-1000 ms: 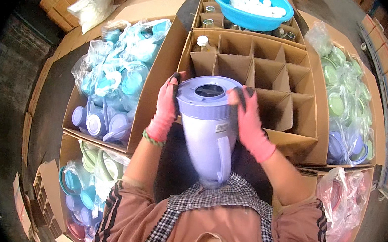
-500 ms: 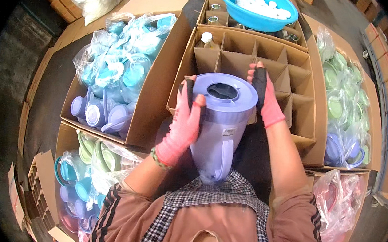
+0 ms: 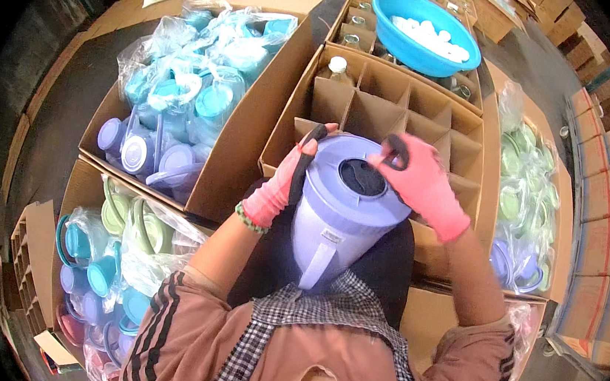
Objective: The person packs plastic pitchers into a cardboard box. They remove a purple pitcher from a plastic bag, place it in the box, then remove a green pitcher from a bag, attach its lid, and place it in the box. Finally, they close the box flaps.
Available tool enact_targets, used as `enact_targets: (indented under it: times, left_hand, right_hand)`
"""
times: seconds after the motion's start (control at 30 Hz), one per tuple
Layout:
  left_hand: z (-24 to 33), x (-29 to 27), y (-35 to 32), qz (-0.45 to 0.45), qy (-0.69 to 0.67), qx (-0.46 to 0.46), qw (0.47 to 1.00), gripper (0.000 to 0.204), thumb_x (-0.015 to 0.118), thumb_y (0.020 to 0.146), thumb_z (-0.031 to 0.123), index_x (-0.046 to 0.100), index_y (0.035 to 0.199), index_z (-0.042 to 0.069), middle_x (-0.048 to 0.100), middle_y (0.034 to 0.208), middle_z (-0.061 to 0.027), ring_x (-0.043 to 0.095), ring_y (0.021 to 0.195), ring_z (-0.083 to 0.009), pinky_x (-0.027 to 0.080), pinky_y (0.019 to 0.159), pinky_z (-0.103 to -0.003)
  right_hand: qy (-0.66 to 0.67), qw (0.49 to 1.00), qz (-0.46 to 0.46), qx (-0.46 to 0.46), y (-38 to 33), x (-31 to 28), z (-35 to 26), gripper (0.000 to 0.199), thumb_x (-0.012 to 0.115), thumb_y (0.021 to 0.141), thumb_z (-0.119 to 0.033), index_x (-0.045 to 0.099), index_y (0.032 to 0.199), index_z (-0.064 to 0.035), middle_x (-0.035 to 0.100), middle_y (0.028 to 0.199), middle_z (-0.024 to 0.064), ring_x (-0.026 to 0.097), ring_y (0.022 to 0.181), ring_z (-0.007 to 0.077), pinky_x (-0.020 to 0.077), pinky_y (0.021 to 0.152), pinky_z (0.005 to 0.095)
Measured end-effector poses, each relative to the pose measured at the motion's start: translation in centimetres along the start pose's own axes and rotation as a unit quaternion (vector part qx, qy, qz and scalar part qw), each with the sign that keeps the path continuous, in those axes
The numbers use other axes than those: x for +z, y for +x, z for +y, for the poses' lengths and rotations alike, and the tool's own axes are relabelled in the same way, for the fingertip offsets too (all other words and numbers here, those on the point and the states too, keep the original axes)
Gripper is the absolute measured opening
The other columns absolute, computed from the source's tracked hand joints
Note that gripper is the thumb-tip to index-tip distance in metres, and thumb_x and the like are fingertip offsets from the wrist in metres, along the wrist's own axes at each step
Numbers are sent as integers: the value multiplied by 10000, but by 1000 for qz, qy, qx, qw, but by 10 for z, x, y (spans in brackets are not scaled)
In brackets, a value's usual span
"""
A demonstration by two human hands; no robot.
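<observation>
1. Grip: the lilac pitcher (image 3: 342, 228) is held between both gloved hands. The left hand (image 3: 281, 188), in a pink glove with dark fingertips, is pressed flat against the pitcher's left wall, fingers reaching up to the lid rim. The right hand (image 3: 421, 184), gloved the same way, is curled over the right edge of the lid (image 3: 354, 181), one dark fingertip hooked at the rim. Neither hand is fully closed; each is wrapped partway round the pitcher.
2. Pitcher position: it is held upright in front of the chest, handle turned toward the body, its top overlapping the near edge of a divided cardboard box (image 3: 394, 118). A dark oval opening is seen in the lid's centre.
3. Divided box: cardboard partitions form open cells; a small white-capped bottle (image 3: 339, 67) is stood in a far-left cell.
4. Beyond it, a blue bowl (image 3: 426, 32) of white pieces is rested on a second box of jars.
5. Left side: an open carton (image 3: 243, 147) is filled with bagged blue and lilac pitchers (image 3: 179, 110); nearer, another bag of green, blue and lilac ware (image 3: 112, 259) is seen.
6. Right side: bagged green and lilac lids (image 3: 526, 206) are stacked just beside the divided box.
</observation>
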State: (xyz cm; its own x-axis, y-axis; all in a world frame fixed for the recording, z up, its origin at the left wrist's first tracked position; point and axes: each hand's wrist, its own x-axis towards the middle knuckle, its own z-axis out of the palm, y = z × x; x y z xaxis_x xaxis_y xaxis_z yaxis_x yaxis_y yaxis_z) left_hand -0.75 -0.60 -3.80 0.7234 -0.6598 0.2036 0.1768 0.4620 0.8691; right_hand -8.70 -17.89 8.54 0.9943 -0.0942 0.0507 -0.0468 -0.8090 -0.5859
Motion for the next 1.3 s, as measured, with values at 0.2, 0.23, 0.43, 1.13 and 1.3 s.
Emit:
enact_targets:
  times: [0.2,0.23,0.43,1.13,1.3]
  left_hand:
    - [-7,4,-14,-14,-57,34,998,648,400,841,491,293,1272,19,398,1237,-129,392,1131,-198,299,964,-322]
    - [-7,3,-15,-19,-60,35,997,641,405,844,481,293,1273,19,396,1240,-130,392,1132,-198,298,965,-323]
    - [-13,-13,-12,-13,-79,24,997,664,372,842,510,272,1287,26,406,1236,-135,411,1124,-219,310,959,-329]
    - [-18,-48,-30,-93,414,-221,878,345,459,821,294,597,867,-19,611,889,-117,565,871,-205,422,799,-289]
    - [-58,-4,-36,-334,705,-311,544,434,576,690,415,620,879,27,599,908,-176,573,865,-307,466,733,-378]
  right_hand:
    - [-151,970,-191,-20,12,13,-24,362,552,726,-324,568,771,35,584,776,205,571,756,328,449,687,367]
    - [-163,964,-208,-1,16,15,-29,360,540,730,-316,572,775,40,583,789,217,575,771,330,451,695,369]
    - [-194,939,-283,-19,41,18,-42,390,520,740,-304,562,853,66,580,841,239,572,847,335,449,724,369]
    - [659,715,65,227,-169,61,20,241,407,872,-187,460,725,-3,478,595,67,518,614,218,414,672,366]
    - [655,743,117,72,-221,-29,39,289,390,891,-310,348,644,-165,292,458,-51,236,321,72,354,448,300]
